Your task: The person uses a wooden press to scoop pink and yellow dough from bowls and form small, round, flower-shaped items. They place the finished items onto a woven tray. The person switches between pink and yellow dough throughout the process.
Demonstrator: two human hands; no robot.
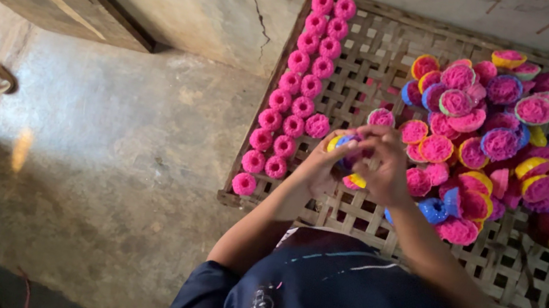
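Dim, soft daylight; dark corners, edges bent, hands slightly blurred.

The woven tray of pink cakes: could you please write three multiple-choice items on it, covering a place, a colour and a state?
1. Where do the unmoulded pink cakes lie on the woven tray?
A. two rows at its left edge
B. its right corner
C. off the tray

2. What colour is the cup between the hands?
A. green
B. yellow and blue
C. white

3. How do the moulds at the right lie?
A. stacked upright
B. heaped loosely
C. in rows

A: rows along the left edge. B: the cup between left hand and right hand. B: the filled moulds overlap.
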